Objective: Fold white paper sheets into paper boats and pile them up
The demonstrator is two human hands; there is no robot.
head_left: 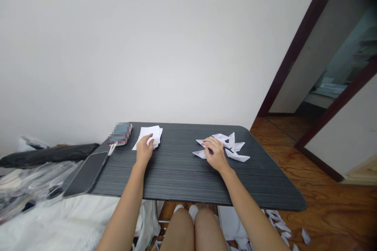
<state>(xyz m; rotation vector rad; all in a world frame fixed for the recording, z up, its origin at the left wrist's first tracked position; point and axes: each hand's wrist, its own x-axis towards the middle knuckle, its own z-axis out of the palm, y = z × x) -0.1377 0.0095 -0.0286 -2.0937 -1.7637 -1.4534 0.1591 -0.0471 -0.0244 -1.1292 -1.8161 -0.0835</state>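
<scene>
My left hand (144, 149) rests at the near left part of a small stack of white paper sheets (153, 130). Its thumb and index finger are apart, with white paper showing between them. On the right side of the dark table, my right hand (216, 153) reaches over a loose group of folded white paper pieces (235, 147). Those fingers are bent and spread from the thumb, with the fingertips at one folded piece (199, 142). Another folded piece (199, 154) lies just below the thumb, partly covered by the hand.
The dark table (179, 172) stands against a white wall. At its left lie a phone-like dark slab (86, 174) and a blurred-out packet (120, 133). More folded paper (279, 223) lies on the wooden floor. White cloth or plastic (64, 219) fills the lower left.
</scene>
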